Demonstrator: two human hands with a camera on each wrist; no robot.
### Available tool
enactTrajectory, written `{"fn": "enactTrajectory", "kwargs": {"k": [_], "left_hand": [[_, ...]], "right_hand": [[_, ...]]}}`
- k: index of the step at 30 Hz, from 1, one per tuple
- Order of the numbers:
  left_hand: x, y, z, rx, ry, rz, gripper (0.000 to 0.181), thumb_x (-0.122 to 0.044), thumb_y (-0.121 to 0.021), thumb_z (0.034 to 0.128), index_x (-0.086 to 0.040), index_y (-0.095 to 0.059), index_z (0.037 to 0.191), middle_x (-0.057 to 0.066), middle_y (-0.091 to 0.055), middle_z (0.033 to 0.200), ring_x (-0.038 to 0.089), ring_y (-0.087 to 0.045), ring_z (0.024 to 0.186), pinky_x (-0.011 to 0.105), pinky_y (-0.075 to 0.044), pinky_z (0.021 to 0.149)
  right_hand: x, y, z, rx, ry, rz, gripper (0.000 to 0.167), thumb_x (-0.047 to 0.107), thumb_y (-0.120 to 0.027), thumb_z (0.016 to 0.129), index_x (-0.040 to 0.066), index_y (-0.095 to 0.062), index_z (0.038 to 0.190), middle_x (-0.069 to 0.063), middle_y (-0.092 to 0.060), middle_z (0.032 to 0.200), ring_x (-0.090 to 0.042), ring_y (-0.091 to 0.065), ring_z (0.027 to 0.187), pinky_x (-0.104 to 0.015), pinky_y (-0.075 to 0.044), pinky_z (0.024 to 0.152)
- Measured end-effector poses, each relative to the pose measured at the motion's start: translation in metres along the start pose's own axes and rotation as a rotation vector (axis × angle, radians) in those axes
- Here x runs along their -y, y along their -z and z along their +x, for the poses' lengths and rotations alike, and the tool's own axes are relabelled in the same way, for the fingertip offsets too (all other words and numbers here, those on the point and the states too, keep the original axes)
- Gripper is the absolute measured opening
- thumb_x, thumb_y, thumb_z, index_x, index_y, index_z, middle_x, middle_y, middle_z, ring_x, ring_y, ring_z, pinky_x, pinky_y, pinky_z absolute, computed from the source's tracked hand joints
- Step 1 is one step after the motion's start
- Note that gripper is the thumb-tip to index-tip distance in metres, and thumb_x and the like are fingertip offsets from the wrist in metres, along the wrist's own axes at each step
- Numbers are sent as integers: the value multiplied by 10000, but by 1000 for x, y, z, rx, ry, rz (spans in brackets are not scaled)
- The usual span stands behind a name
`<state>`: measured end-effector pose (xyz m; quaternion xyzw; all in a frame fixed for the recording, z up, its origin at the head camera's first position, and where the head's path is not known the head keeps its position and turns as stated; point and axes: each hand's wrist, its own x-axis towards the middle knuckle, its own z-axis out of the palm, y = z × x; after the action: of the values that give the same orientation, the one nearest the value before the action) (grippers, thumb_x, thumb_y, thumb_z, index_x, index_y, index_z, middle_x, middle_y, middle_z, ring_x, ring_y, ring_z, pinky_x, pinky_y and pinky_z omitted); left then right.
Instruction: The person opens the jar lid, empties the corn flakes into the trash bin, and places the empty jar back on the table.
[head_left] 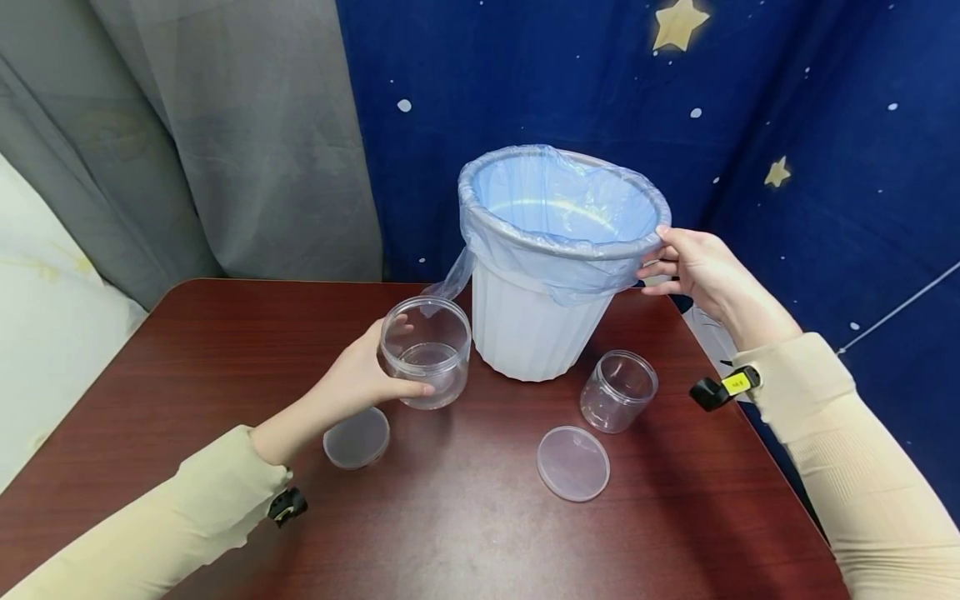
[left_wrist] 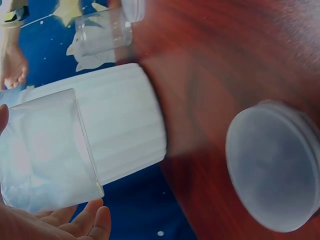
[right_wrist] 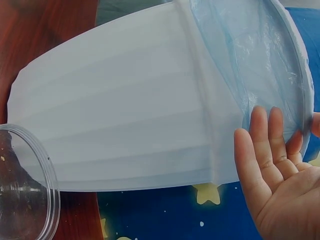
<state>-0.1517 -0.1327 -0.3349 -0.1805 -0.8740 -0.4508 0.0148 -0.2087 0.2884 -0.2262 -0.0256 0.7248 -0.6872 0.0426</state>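
Observation:
My left hand (head_left: 363, 367) grips a clear plastic jar (head_left: 425, 354), raised in front of a white trash can (head_left: 536, 321). The jar's mouth faces up, and I see nothing inside it. A translucent blue bag (head_left: 558, 196) lines the can and folds over its rim. At the right side of that rim, my right hand (head_left: 697, 267) pinches the edge between thumb and index finger. Its other fingers (right_wrist: 259, 132) extend along the outside of the bag. In the left wrist view, the held jar (left_wrist: 45, 150) partly covers the can.
A second clear jar (head_left: 618, 392) stands right of the can. Nearby lies a round translucent lid (head_left: 573, 463). Another lid (head_left: 356, 437) is on the brown table (head_left: 465, 525) below my left wrist. Blue starry cloth (head_left: 750, 100) and a grey curtain (head_left: 262, 142) hang behind.

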Motion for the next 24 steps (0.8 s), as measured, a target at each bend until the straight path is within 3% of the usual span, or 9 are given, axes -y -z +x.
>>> {"fn": "enactTrajectory", "kwargs": {"k": [6,24], "left_hand": [[9,-12,-5,25,21,6,1009,-368,-909,594,-118,-385,1419,55,-518,1365,227,-472,1238,489,-361,993],[33,-34,-16,49,4,-25,998,-355,-908,590,-47,-408,1397,146,-540,1322,286,-522,1181,504,-387,967]], "right_hand": [[1,-1,0,11,7,6,287,326,-518,989,45,-510,1048,-38,-648,832,-175,-678,740,-342,-563,646],[-1,-1,1,4,14,-6,333,342,-522,985,26,-479,1078,-25,-664,812,-169,-680,737,-333,-563,648]]}}
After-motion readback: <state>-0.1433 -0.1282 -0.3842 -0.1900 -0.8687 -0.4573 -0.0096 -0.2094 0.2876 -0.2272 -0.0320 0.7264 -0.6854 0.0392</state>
